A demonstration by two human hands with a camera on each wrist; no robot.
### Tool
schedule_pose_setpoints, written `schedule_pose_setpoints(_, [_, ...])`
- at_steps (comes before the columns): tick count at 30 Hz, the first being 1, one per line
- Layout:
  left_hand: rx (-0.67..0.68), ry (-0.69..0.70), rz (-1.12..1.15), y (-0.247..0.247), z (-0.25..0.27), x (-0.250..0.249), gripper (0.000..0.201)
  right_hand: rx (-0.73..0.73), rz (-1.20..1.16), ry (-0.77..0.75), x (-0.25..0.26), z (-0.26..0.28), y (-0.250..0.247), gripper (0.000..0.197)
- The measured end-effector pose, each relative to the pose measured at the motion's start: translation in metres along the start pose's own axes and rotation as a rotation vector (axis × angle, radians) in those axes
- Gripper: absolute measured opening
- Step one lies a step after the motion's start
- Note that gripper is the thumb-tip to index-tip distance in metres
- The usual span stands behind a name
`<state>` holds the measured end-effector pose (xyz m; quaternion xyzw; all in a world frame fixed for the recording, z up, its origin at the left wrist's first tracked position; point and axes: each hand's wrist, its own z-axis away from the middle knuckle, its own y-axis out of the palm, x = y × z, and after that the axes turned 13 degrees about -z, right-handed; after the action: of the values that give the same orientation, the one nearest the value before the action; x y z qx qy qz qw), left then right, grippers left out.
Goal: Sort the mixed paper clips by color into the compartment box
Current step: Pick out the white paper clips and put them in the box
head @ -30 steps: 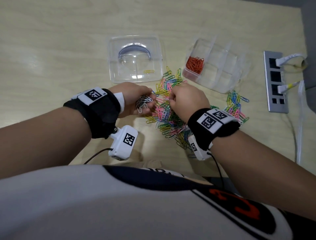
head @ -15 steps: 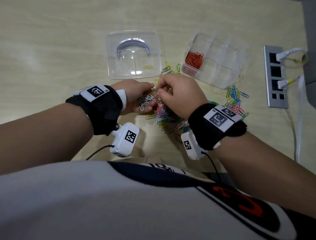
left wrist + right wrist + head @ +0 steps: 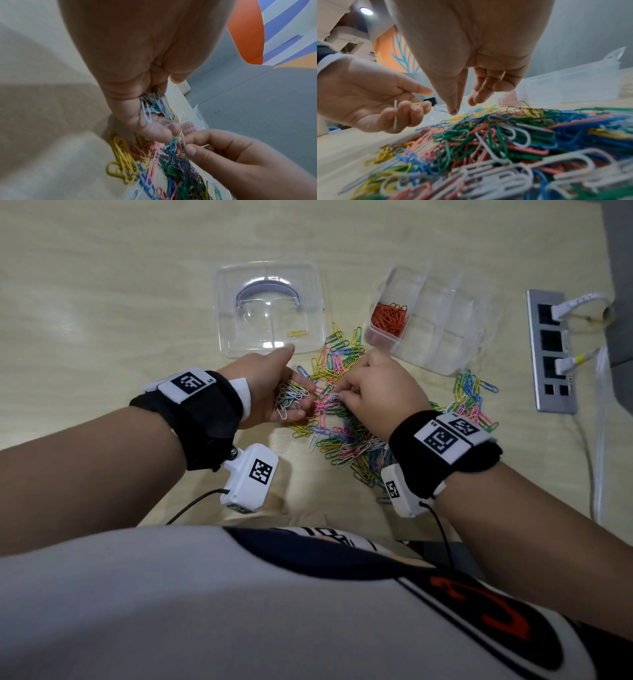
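A heap of mixed coloured paper clips (image 3: 346,436) lies on the table between my hands. My left hand (image 3: 298,405) is cupped around a bunch of white clips (image 3: 289,400), also seen in the left wrist view (image 3: 154,108), with its index finger straight. My right hand (image 3: 337,396) pinches one white clip (image 3: 439,108) between thumb and forefinger, close to the left fingertips (image 3: 418,108) and just above the heap. The clear compartment box (image 3: 445,337) stands behind the heap on the right. Orange clips (image 3: 390,318) fill its near-left compartment.
The clear lid (image 3: 270,309) lies at the back left with one yellow clip (image 3: 297,333) on it. A smaller clip pile (image 3: 472,402) sits right of my right hand. A grey power strip (image 3: 551,350) with plugged cables runs along the right edge.
My right hand went from the heap to my left hand and now sits slightly right of it, pinching a white clip. My left index finger has straightened.
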<state>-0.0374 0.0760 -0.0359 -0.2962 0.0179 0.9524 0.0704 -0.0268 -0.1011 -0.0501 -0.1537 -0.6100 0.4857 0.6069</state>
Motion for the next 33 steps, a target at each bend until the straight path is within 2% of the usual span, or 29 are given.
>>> schedule_pose_setpoints(6, [0.001, 0.02, 0.021, 0.002, 0.001, -0.001, 0.072, -0.077, -0.104, 0.055, 0.005, 0.0, -0.008, 0.016])
schedule_pose_setpoints(8, [0.014, 0.018, 0.02, 0.002, 0.001, -0.002, 0.073, -0.078, -0.063, 0.076, 0.006, -0.001, -0.008, 0.017])
schedule_pose_setpoints(10, [0.027, 0.014, 0.02, 0.002, 0.001, -0.002, 0.074, -0.069, 0.0, 0.062, 0.007, -0.001, -0.007, 0.017])
schedule_pose_setpoints(12, [0.043, 0.016, 0.02, 0.002, 0.002, -0.002, 0.074, -0.08, -0.046, 0.017, 0.01, -0.001, -0.007, 0.015])
schedule_pose_setpoints(16, [0.033, 0.038, 0.023, 0.006, 0.004, -0.004, 0.066, -0.032, -0.208, -0.094, 0.021, -0.003, -0.001, 0.015])
schedule_pose_setpoints(18, [0.038, 0.039, 0.018, 0.007, 0.005, -0.005, 0.064, 0.002, -0.191, -0.098, 0.022, -0.004, 0.0, 0.014])
schedule_pose_setpoints(20, [0.045, 0.036, 0.015, 0.007, 0.005, -0.006, 0.064, 0.018, -0.154, -0.083, 0.022, -0.005, 0.0, 0.005])
schedule_pose_setpoints(23, [0.039, 0.046, 0.003, 0.008, 0.004, -0.006, 0.062, 0.022, -0.154, -0.077, 0.023, -0.005, -0.003, 0.01])
schedule_pose_setpoints(26, [0.034, 0.058, 0.014, 0.007, 0.003, -0.006, 0.057, -0.008, -0.205, -0.057, 0.022, -0.004, -0.006, 0.007])
schedule_pose_setpoints(30, [0.055, 0.067, 0.007, 0.005, 0.001, -0.007, 0.049, -0.126, -0.298, -0.007, 0.02, -0.003, -0.011, 0.005])
schedule_pose_setpoints(33, [0.064, 0.075, 0.013, 0.005, 0.001, -0.006, 0.045, -0.138, -0.328, 0.015, 0.018, -0.003, -0.013, 0.005])
